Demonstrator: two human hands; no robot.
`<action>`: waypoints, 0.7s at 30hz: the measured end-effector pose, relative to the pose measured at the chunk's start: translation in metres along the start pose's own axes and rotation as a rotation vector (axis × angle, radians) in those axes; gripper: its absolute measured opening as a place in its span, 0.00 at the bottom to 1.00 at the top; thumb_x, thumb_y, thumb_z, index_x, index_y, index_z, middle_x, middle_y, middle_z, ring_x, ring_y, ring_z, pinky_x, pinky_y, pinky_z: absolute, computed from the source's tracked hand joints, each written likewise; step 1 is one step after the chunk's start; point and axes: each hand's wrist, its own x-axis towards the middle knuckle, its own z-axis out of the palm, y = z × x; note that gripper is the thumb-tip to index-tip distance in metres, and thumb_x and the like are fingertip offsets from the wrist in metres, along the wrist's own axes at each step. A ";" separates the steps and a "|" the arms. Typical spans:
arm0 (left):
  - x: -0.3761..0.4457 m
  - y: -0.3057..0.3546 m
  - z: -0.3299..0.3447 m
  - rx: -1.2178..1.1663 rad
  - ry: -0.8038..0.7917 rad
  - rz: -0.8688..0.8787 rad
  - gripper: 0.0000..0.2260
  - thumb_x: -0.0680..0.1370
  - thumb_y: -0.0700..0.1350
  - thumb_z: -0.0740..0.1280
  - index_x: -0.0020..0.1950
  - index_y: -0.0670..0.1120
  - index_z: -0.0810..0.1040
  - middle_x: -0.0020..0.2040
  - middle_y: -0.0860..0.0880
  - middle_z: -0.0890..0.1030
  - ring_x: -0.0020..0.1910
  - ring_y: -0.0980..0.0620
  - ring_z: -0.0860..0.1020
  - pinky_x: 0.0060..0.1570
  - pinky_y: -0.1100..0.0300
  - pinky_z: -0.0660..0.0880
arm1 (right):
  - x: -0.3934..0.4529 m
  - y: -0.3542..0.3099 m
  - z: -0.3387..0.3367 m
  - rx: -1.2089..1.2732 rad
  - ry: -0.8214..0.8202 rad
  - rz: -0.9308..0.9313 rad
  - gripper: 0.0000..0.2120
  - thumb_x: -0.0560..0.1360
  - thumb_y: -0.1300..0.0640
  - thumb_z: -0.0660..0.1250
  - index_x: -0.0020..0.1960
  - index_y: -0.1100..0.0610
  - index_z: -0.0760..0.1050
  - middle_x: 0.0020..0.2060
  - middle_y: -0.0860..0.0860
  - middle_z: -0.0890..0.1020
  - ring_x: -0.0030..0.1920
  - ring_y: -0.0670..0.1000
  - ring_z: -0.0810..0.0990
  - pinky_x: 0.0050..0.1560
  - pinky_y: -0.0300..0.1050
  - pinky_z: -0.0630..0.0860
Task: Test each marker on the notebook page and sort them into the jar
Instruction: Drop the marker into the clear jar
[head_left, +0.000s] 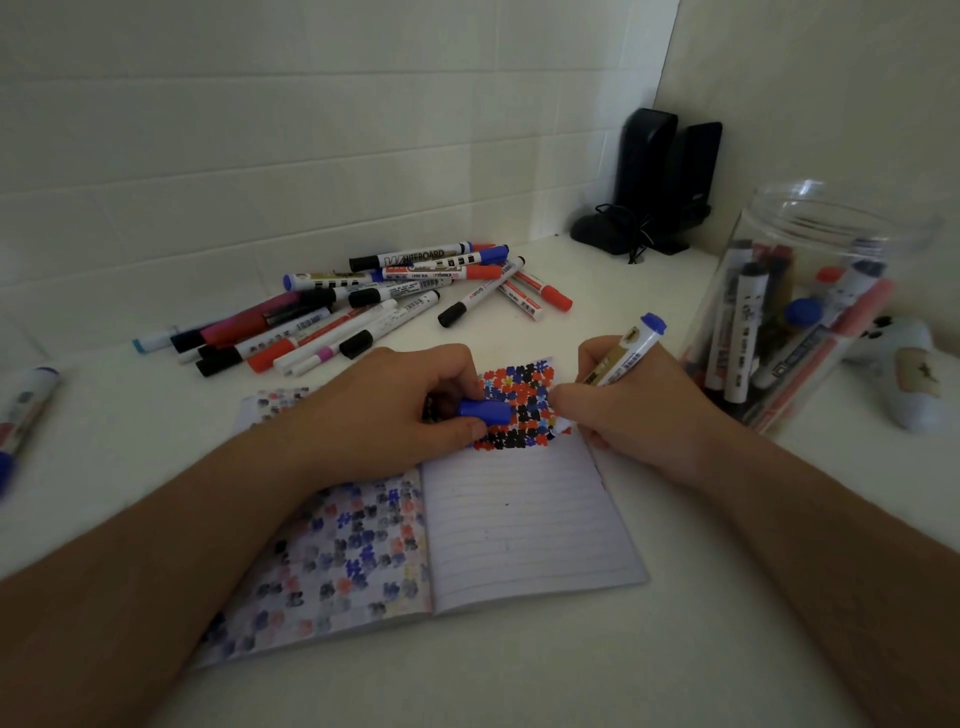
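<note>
lying open on the white counter (519, 675): the notebook (524, 525), the landmark here, its right page lined and bare below, crowded along the top with red, black and blue marks. resting on the notebook's upper middle, the left hand (395, 410), fingers and thumb curling round and pinching a blue cap (485, 411). hovering at the notebook's upper right corner, the right hand (631, 410), fingers gripping a white marker (621, 358) with a blue end, tilting up and away, tip touching the page near the marks. sitting behind the notebook, well apart, a loose pile of markers (363, 306) in red, black, blue and pink. standing to the notebook's right, beyond the right hand, a clear jar (795, 317) holding several markers upright. lying far left of the notebook, another marker (23, 415), blurred. standing behind and to the right of the notebook, in the corner, two black speakers (660, 176).
</note>
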 end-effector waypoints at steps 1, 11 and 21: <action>0.000 0.000 0.000 0.003 -0.001 0.001 0.11 0.76 0.57 0.72 0.56 0.60 0.76 0.53 0.62 0.82 0.51 0.68 0.79 0.48 0.72 0.74 | 0.000 0.000 0.001 -0.009 0.002 -0.011 0.15 0.71 0.54 0.74 0.35 0.57 0.70 0.31 0.62 0.78 0.29 0.52 0.75 0.34 0.46 0.76; 0.000 0.001 -0.001 0.006 -0.004 -0.003 0.11 0.76 0.58 0.72 0.56 0.61 0.76 0.54 0.63 0.82 0.52 0.68 0.79 0.49 0.72 0.74 | 0.003 0.003 0.001 0.005 0.041 -0.002 0.16 0.71 0.56 0.73 0.35 0.55 0.66 0.29 0.55 0.71 0.29 0.50 0.70 0.33 0.44 0.72; 0.000 0.002 -0.001 -0.005 -0.003 -0.007 0.11 0.76 0.57 0.72 0.56 0.60 0.76 0.53 0.63 0.82 0.51 0.68 0.79 0.49 0.71 0.75 | 0.000 -0.001 0.001 -0.016 -0.018 -0.009 0.16 0.71 0.56 0.74 0.33 0.55 0.68 0.28 0.55 0.74 0.30 0.52 0.74 0.35 0.47 0.75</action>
